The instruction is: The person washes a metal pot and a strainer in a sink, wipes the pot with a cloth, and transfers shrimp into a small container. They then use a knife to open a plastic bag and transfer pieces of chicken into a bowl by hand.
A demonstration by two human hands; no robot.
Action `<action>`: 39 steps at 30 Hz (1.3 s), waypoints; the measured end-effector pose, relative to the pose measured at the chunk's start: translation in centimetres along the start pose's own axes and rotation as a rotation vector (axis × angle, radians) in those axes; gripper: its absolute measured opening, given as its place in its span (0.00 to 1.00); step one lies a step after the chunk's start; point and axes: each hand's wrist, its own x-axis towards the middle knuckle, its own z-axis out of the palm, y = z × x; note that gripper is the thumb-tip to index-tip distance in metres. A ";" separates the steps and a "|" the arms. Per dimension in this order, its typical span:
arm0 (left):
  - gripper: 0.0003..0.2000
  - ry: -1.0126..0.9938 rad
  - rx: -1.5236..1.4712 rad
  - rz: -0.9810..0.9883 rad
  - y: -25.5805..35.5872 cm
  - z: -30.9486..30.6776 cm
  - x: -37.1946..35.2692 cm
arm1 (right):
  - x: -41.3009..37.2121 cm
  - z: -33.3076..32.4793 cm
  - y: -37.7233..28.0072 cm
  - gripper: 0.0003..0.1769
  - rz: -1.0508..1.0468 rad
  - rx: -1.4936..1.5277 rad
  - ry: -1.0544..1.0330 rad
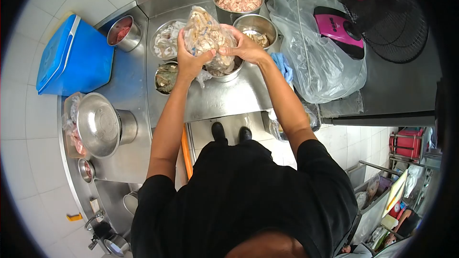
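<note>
A knotted-looking clear plastic bag of pale, yellowish pieces [205, 31] is held up over the steel counter. My left hand [190, 61] grips its left side, and my right hand [245, 48] presses on its right side with the thumb across the front. Directly below sits a steel bowl [228, 77], its contents mostly hidden by the bag. To the left are a bowl of whitish-grey pieces [167, 39] and a container of dark greenish food [166, 77]. Right of the bag, a steel bowl [262, 24] holds some brownish pieces.
Behind stands a pot of pink chopped meat [239, 0]. Plastic sheeting [311, 67], a blue cloth [282, 67] and a pink-and-black fan [339, 31] are on the right. Leftward are a blue cooler [76, 62], a pot with red meat [125, 33] and a colander [99, 124].
</note>
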 end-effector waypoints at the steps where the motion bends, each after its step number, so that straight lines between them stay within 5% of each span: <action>1: 0.52 -0.003 -0.022 -0.005 0.0 0.0 0.0 | 0.1 -0.2 0.0 0.46 0.001 0.001 -0.001; 5: 0.52 0.042 -0.089 -0.042 -0.2 0.1 0.3 | -0.9 -1.5 -0.3 0.41 0.094 0.132 0.031; 10: 0.50 0.092 -0.158 -0.044 -1.2 -0.3 0.5 | -0.4 -0.8 2.1 0.12 0.123 0.250 0.292; 15: 0.49 0.176 -0.335 -0.129 -0.8 1.0 -0.1 | 1.1 0.8 3.1 0.13 -0.055 0.415 0.450; 24: 0.43 0.195 -0.447 -0.067 -0.6 1.5 0.3 | 0.4 2.1 1.6 0.31 0.045 0.667 0.188; 27: 0.43 0.150 -0.391 -0.095 0.0 1.3 0.2 | 1.0 1.4 1.6 0.31 0.027 0.458 0.267; 39: 0.44 0.055 -0.118 0.016 0.3 1.0 0.3 | 1.0 0.4 2.1 0.28 -0.037 0.504 0.265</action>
